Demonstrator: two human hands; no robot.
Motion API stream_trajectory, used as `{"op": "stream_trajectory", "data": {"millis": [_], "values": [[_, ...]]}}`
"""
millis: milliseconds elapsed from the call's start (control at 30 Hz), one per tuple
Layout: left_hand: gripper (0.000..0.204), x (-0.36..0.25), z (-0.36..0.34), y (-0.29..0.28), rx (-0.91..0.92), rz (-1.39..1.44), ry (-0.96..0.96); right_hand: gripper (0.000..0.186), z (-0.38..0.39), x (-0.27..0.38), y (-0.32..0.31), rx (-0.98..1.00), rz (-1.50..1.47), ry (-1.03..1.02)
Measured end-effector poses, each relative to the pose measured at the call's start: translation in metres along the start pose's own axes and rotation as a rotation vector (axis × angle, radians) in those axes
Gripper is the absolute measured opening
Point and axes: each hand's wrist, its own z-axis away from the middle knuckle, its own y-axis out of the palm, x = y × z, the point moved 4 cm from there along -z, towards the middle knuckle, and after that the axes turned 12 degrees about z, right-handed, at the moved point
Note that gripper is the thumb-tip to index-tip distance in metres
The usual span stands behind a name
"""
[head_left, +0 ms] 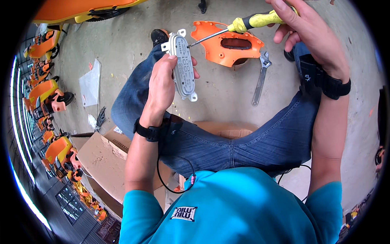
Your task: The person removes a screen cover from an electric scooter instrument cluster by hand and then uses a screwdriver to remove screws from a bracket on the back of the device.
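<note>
My left hand (164, 75) grips an oblong pale grey-white panel (183, 71) with slotted, raised markings and mounting tabs, holding it upright along its long side. A yellow and black screwdriver (254, 21) has its tip at a hole near the panel's upper right edge. My right hand (300, 36) is loosely curled at the end of its handle, thumb and fingers around it. Beyond the panel an orange plastic shell (215, 51) with a dark oblong opening lies on the floor. An adjustable wrench (259, 81) lies to its right.
I sit over cardboard boxes (101, 158), legs apart on a concrete floor (134, 24). A white sheet (89, 85) and a dark cable bundle (97, 120) lie at left. Rows of orange-yellow ride-on vehicles (42, 95) line the left side; another vehicle body (73, 10) is at top left.
</note>
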Motion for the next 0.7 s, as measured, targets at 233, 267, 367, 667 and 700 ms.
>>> {"op": "stream_trajectory", "data": {"millis": [233, 267, 367, 667, 700], "values": [[0.049, 0.025, 0.054, -0.012, -0.125, 0.062, -0.067, 0.015, -0.025, -0.023, 0.028, 0.216, -0.024, -0.164], [0.049, 0.023, 0.054, -0.013, -0.135, 0.067, -0.06, 0.014, -0.03, -0.028, 0.029, 0.232, -0.061, -0.161], [0.047, 0.027, 0.053, -0.02, -0.135, 0.142, -0.063, 0.022, -0.037, -0.035, 0.031, 0.337, -0.17, -0.167], [0.047, 0.057, 0.051, -0.043, -0.17, 0.257, -0.178, 0.029, -0.056, -0.043, 0.066, 0.251, 0.135, 0.003], [0.047, 0.058, 0.05, -0.044, -0.164, 0.265, -0.175, 0.026, -0.063, -0.046, 0.062, 0.324, 0.124, -0.029]]}}
